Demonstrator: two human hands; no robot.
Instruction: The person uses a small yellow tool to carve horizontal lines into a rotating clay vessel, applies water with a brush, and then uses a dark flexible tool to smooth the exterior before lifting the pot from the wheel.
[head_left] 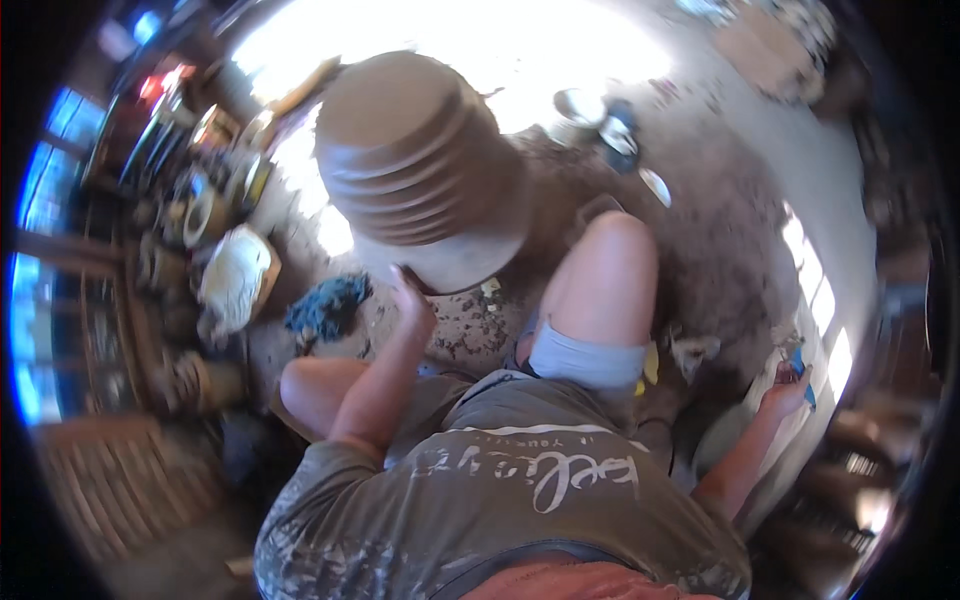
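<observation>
Ridged brown clay vessel [420,160] at the left grip [413,300]

The vessel fills the upper middle of the frame, a little left of centre. It is large and matte brown, with a smooth, round, flat end facing the upper left, several raised rings round its middle (light catches their crests), and a broad, plain band flaring out at the end nearest the person. The left grip touches the lower edge of that band, fingers reaching up to it; how far they curl under it, I cannot tell.

At the right of the frame, well apart from the vessel, the right grip [785,395] is closed around a small blue object [798,360] (too blurred to name).

Just below and left of the vessel, a dark teal cloth-like bundle [330,308] lies on the earthy floor [720,180]. Further left is a basin [238,278] with pale contents. Above and right of the vessel stands a pale bucket-like container [578,108], and a slatted wooden piece [130,485] occupies the lower left.
</observation>
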